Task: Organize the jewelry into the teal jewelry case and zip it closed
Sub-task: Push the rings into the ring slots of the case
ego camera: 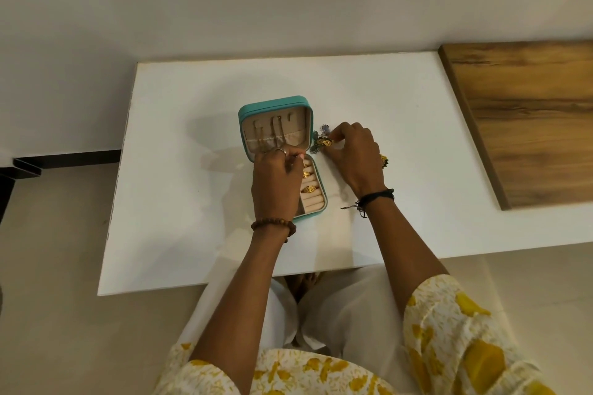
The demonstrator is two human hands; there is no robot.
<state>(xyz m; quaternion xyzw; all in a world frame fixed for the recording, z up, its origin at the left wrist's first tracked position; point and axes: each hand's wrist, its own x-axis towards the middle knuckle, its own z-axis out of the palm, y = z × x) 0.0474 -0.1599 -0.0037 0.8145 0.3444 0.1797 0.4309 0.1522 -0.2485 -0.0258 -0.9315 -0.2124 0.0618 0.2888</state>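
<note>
The teal jewelry case (272, 102) lies open on the white table (179, 125), lid upright toward the wall. Its beige lid lining holds hooks and a pocket. Gold rings (309, 189) sit in the ring rolls of the lower half. My left hand (277, 184) covers most of the lower half, fingers curled at the hinge; what it holds is hidden. My right hand (351, 154) pinches a gold ring (326, 143) just right of the case, over a small pile of blue and green jewelry (319, 136). Another gold piece (383, 160) peeks out beside my right hand.
A wooden board (526, 119) lies along the table's right side. The white wall stands just behind the table. A dark ledge (64, 160) sits at the left, below table level. My knees are under the near table edge.
</note>
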